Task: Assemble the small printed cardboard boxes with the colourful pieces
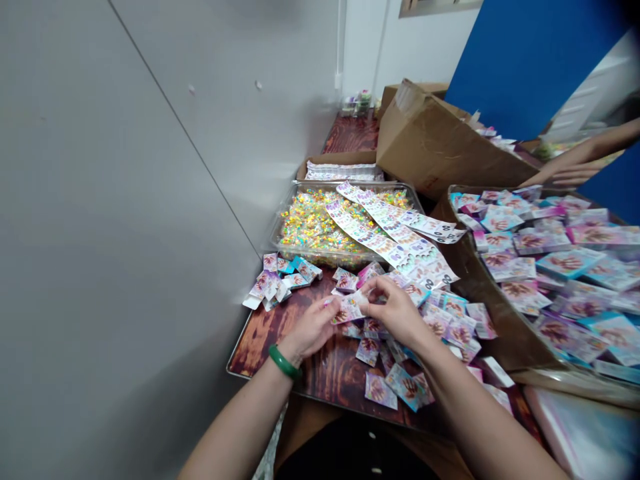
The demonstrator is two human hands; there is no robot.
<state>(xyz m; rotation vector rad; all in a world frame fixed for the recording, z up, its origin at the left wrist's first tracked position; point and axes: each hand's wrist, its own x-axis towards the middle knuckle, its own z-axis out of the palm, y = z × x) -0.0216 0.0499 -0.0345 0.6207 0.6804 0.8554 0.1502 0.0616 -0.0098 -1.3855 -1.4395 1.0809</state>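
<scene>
Over the dark wood-grain table (pixel 320 373), my left hand (pixel 313 328), with a green bangle at its wrist, pinches the left side of a small printed box (pixel 349 309). My right hand (pixel 387 305) has its thumb and fingertips together at the box's right end. Whether those fingertips also hold something small is too fine to tell. Many similar pink, purple and blue boxes (pixel 400 383) lie loose beneath and right of my hands. Behind them, printed sticker strips (pixel 373 237) lie across a clear tray (pixel 325 257) filled with small yellow-and-green packets.
A small pile of boxes (pixel 270 283) lies at the table's left, beside a grey wall panel (pixel 150 233). A large carton (pixel 475 293) full of boxes stands right. Behind it are a tilted carton (pixel 430 140) and another person's hand (pixel 575 172).
</scene>
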